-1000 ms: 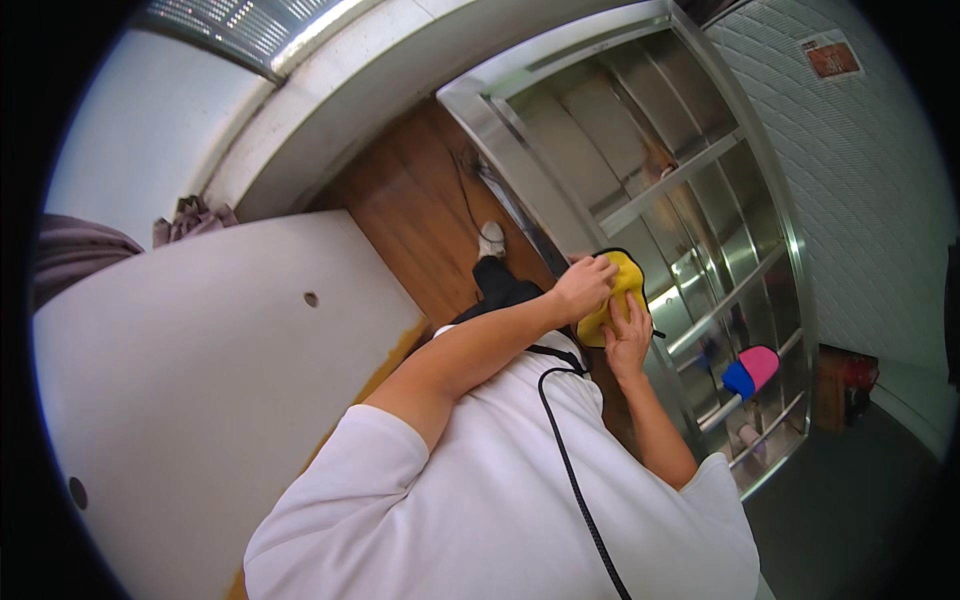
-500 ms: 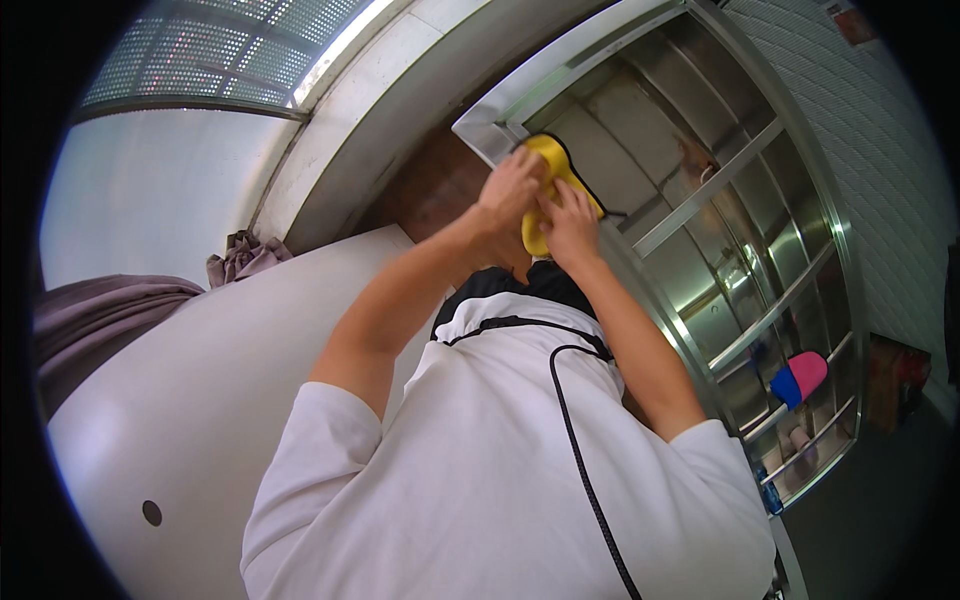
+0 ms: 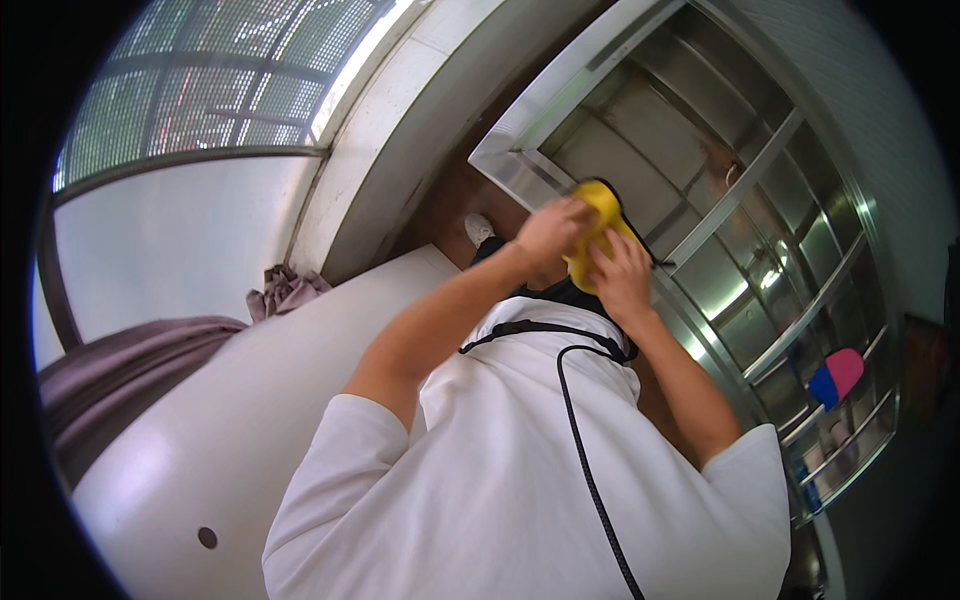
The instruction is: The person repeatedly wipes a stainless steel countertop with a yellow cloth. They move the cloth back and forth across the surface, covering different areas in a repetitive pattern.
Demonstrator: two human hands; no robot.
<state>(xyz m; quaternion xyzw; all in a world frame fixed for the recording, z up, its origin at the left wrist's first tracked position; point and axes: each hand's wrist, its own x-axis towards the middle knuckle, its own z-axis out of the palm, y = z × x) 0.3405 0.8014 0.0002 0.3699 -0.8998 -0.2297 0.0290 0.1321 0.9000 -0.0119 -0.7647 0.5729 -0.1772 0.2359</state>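
Observation:
A yellow cloth point(image 3: 593, 207) with a black edge is bunched between my two hands, in front of my waist and beside the corner of a silver metal frame point(image 3: 513, 150). My left hand point(image 3: 553, 232), a little blurred, is closed on the cloth's left side. Over the lower right part of the cloth, my right hand point(image 3: 622, 275) grips it with the fingers somewhat apart. Parts of the cloth are hidden beneath my fingers.
Crossbars point(image 3: 735, 190) span the frame, with shiny panels between them. A pink and blue object point(image 3: 837, 378) rests at its right end. To the left stand a white rounded surface point(image 3: 270, 420), a purple curtain point(image 3: 140, 375) and a window point(image 3: 230, 80). A black cord point(image 3: 585, 465) hangs down my shirt.
The view has shifted, so the scene sits lower and further right. My hands still hold the cloth, and a light-coloured shoe now shows beside my left forearm.

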